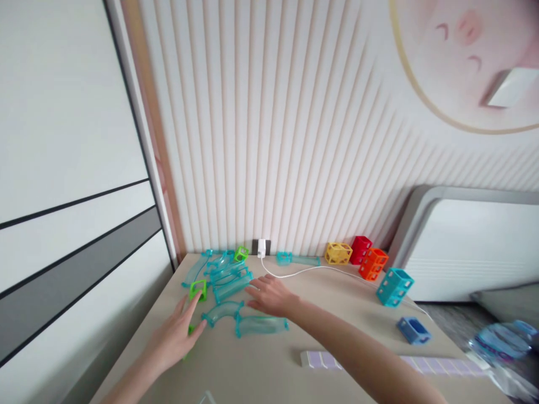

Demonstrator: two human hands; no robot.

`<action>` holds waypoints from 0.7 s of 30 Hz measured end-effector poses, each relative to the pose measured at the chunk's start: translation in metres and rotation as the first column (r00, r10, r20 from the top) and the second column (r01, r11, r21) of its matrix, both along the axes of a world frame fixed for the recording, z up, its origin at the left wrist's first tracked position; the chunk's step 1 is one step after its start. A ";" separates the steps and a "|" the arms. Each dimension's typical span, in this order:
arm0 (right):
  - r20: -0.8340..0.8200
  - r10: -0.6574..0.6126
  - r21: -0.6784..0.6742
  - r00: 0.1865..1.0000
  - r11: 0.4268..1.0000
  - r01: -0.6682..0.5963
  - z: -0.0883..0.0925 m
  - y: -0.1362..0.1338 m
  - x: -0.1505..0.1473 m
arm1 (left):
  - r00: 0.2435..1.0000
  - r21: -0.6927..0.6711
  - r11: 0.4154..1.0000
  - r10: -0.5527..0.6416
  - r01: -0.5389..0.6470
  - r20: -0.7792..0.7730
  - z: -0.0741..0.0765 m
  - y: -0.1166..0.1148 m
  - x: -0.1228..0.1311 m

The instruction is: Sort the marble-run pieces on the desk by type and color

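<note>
My left hand (174, 335) is over the left side of the table with its fingers apart. Its index fingertip is at a green open-frame cube (197, 290), and another green piece (191, 330) shows partly behind the fingers. My right hand (272, 294) reaches in from the right, its slightly bent fingers apart beside a pile of clear teal track pieces (229, 279); nothing shows in its grasp. Between the hands lie a curved teal track piece (224, 310) and a straight teal track piece (263, 325). A third green cube (241, 253) sits near the wall.
Along the back right stand yellow (338, 253), red (361, 249), orange (373, 264) and teal blocks (394, 287). A blue block (414, 330) lies nearer. A white cable (311, 270) runs from a wall plug (261, 247). A purple-and-white strip (322, 359) passes under my right forearm.
</note>
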State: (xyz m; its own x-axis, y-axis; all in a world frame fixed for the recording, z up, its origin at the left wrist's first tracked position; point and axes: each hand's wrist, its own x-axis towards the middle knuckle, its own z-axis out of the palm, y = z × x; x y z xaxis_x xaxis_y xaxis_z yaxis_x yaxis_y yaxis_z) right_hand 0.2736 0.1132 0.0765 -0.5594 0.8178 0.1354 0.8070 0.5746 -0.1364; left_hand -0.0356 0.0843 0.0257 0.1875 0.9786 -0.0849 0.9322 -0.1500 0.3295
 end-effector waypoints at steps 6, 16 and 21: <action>-0.026 -0.534 0.187 0.845 0.828 0.528 0.033 0.029 0.128 | 0.997 0.102 0.994 0.036 -0.042 0.064 -0.014 -0.002 -0.008; 0.051 -0.872 0.118 0.487 0.490 0.864 0.012 0.048 0.242 | 0.992 0.348 0.934 0.048 -0.086 0.114 0.002 -0.003 -0.004; 0.037 -0.866 0.038 0.498 0.500 0.865 0.015 0.061 0.243 | 0.991 0.349 0.935 0.007 -0.054 0.133 0.015 -0.006 0.009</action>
State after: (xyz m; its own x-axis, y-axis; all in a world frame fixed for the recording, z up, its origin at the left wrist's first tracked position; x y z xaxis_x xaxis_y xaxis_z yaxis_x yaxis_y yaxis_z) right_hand 0.5166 0.1738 0.0913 0.4221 0.8948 0.1453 0.9064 -0.4138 -0.0847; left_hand -0.0263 0.0787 0.0410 0.1434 0.9468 0.2882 0.8917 -0.2499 0.3774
